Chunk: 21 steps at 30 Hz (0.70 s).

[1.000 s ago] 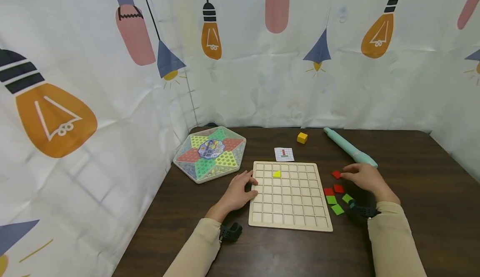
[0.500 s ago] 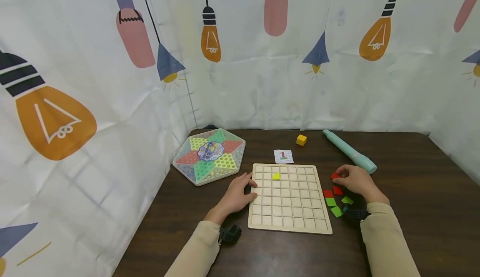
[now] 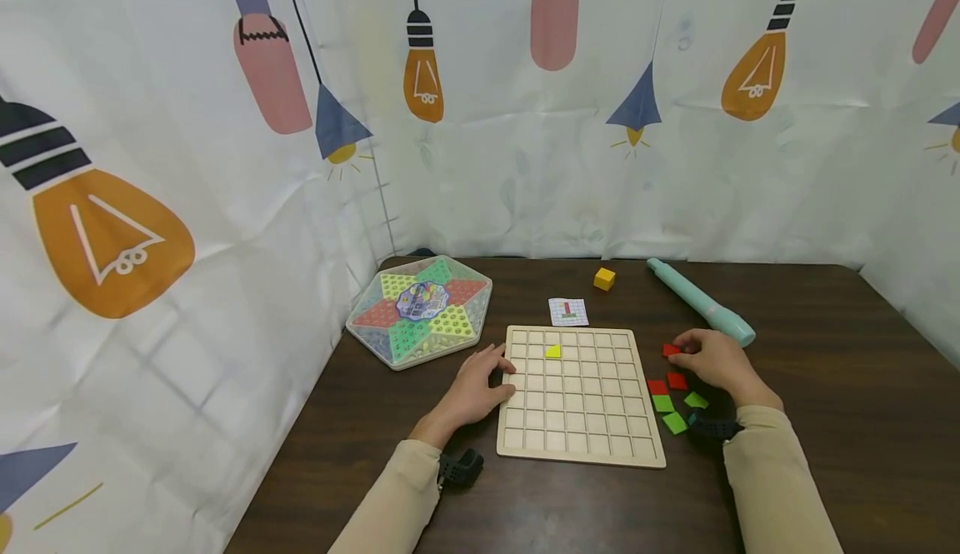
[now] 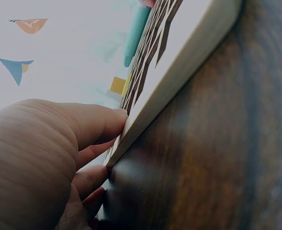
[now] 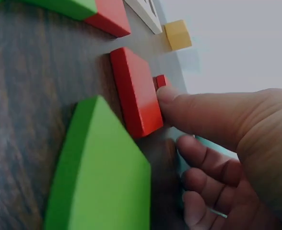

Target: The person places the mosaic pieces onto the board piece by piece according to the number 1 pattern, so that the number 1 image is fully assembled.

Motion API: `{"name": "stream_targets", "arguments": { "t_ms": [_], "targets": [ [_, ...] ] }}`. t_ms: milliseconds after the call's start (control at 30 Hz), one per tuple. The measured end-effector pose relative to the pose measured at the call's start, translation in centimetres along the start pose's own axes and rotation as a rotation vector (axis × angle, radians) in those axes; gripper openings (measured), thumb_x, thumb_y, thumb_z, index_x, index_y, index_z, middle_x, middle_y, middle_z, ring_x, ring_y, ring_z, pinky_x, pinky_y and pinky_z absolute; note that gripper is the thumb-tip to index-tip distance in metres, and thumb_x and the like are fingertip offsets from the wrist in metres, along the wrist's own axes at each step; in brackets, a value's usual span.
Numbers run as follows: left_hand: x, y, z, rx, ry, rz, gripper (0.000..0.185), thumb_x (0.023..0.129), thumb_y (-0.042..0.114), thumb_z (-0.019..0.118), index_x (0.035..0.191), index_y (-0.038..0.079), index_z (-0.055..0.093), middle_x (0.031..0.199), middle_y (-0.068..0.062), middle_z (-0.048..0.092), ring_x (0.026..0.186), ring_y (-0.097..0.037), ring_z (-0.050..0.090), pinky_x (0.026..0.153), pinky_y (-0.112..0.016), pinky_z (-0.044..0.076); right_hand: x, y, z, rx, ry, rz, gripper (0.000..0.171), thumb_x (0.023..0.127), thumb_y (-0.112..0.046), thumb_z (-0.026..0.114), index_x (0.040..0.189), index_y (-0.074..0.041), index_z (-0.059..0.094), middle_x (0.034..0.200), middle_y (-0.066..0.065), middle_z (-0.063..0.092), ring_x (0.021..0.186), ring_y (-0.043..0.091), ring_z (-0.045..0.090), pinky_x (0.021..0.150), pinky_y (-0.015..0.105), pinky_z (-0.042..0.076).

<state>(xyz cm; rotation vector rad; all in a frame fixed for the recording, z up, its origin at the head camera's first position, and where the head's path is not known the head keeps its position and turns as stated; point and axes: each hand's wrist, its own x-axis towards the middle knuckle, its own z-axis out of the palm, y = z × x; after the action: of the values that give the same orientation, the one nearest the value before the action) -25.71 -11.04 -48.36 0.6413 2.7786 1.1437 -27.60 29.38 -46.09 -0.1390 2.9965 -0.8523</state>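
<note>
My left hand [image 3: 472,386] rests its thumb and fingers on the left edge of a wooden grid board [image 3: 577,421]. The left wrist view has the thumb on the board's edge [image 4: 167,105] and other fingers along its side. A yellow tile [image 3: 552,351] sits in the grid's second row. Right of the board, my right hand [image 3: 716,362] pinches a small red tile [image 3: 670,350] at the table, mostly hidden by the thumb in the right wrist view. Closer to that camera stand another red tile [image 5: 138,91] and a green tile [image 5: 105,167].
Several red and green tiles [image 3: 674,423] lie beside the board's right edge. Behind the board are a printed pattern card [image 3: 568,312], a yellow cube [image 3: 603,279] and a mint-green cylindrical object [image 3: 701,300]. A hexagonal Chinese checkers box [image 3: 420,312] stands at the back left.
My right hand has moved slightly left, and its thumb and fingers have closed on the far red tile. The left hand has stayed at the board's edge.
</note>
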Motion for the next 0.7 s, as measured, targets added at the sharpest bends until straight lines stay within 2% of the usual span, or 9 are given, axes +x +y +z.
{"name": "stream_targets", "arguments": {
  "t_ms": [267, 400, 533, 700],
  "targets": [
    [0.0, -0.2, 0.0, 0.005, 0.001, 0.004, 0.02, 0.094, 0.016, 0.064, 0.113, 0.011, 0.065, 0.155, -0.015, 0.035, 0.146, -0.031, 0.024, 0.119, -0.051, 0.013, 0.4, -0.4, 0.3, -0.079, 0.022, -0.038, 0.036, 0.089, -0.026, 0.071, 0.108, 0.005, 0.068, 0.096, 0.016, 0.068, 0.079, 0.026, 0.061, 0.067, 0.043, 0.053],
    [-0.1, -0.2, 0.0, 0.0, -0.003, 0.001, 0.019, 0.093, 0.016, 0.064, 0.112, 0.011, 0.065, 0.155, -0.015, 0.035, 0.146, -0.032, 0.024, 0.119, -0.052, 0.013, 0.4, -0.5, 0.4, -0.084, 0.017, -0.038, 0.036, 0.09, -0.026, 0.07, 0.108, 0.005, 0.068, 0.097, 0.017, 0.068, 0.079, 0.026, 0.062, 0.067, 0.043, 0.053],
    [0.0, -0.3, 0.0, -0.001, -0.005, 0.004, 0.019, 0.094, 0.017, 0.064, 0.112, 0.011, 0.065, 0.155, -0.015, 0.034, 0.146, -0.031, 0.023, 0.12, -0.051, 0.013, 0.4, -0.5, 0.6, -0.05, 0.051, -0.048, 0.035, 0.09, -0.026, 0.069, 0.109, 0.004, 0.067, 0.099, 0.018, 0.068, 0.081, 0.026, 0.062, 0.068, 0.043, 0.053],
    [0.0, -0.3, 0.1, -0.003, -0.005, 0.003, 0.019, 0.094, 0.017, 0.064, 0.112, 0.011, 0.065, 0.155, -0.014, 0.034, 0.147, -0.031, 0.023, 0.12, -0.051, 0.012, 0.8, -0.8, 1.1, 0.045, 0.112, -0.095, 0.033, 0.091, -0.026, 0.07, 0.109, 0.001, 0.068, 0.098, 0.015, 0.07, 0.084, 0.027, 0.065, 0.064, 0.036, 0.054]
  ]
}}
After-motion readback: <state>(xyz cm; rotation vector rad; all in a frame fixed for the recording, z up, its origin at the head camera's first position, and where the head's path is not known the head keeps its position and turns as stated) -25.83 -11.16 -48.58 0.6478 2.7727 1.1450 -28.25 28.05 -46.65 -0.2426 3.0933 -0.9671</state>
